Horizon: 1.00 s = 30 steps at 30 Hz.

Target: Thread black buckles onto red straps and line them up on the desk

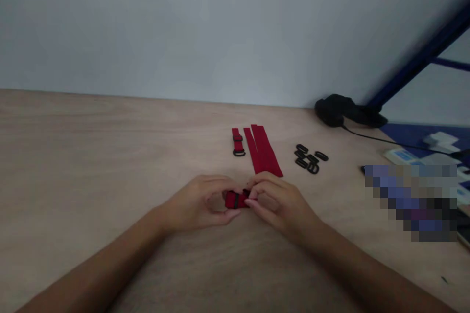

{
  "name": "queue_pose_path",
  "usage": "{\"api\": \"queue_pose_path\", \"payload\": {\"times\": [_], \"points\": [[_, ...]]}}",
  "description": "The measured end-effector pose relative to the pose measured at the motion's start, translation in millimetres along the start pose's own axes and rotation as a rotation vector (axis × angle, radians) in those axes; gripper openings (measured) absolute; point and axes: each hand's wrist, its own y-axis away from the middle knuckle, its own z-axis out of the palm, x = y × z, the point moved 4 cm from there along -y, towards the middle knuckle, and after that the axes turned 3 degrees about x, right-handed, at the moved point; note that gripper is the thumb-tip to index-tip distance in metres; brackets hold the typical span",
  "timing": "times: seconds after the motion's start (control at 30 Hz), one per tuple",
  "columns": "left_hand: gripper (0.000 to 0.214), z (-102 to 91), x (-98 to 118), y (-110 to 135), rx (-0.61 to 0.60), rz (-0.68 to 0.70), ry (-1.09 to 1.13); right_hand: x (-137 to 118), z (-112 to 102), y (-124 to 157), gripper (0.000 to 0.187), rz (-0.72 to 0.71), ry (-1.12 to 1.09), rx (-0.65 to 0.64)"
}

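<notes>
My left hand [200,203] and my right hand [277,200] meet over the wooden table [91,166]. Both pinch a short red strap [235,200] with a small black ring on it, held between their fingertips. Just beyond my hands lie a few loose red straps [263,150] side by side. To their left rests a finished red strap with a black ring [238,142]. A small heap of several black rings [309,158] lies to the right of the straps.
A black object with a cable [341,110] sits at the back right by a blue frame [422,54]. Papers and a blurred patch [411,200] lie at the right edge. A grey wall stands behind the table.
</notes>
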Motion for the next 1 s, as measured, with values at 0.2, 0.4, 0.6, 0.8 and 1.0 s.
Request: {"api": "queue_pose_path", "payload": {"times": [0.2,0.4,0.6,0.8,1.0], "points": [[0.027,-1.9,3,-1,0.008,-0.040,0.090,11,4,0,0.020,0.318,-0.457,-0.196],[0.028,-0.6,2,2,0.062,-0.043,0.104,8,9,2,0.019,0.330,-0.479,-0.232],[0.018,4.3,-1,6,0.042,-0.078,0.104,0,9,0,0.018,0.201,-0.292,-0.308],[0.034,2.8,3,2,-0.036,-0.012,-0.029,0,4,1,0.021,0.166,-0.244,-0.363],[0.039,0.1,-1,1,-0.032,-0.017,0.066,2,2,-2,0.020,0.122,-0.198,-0.233]]}}
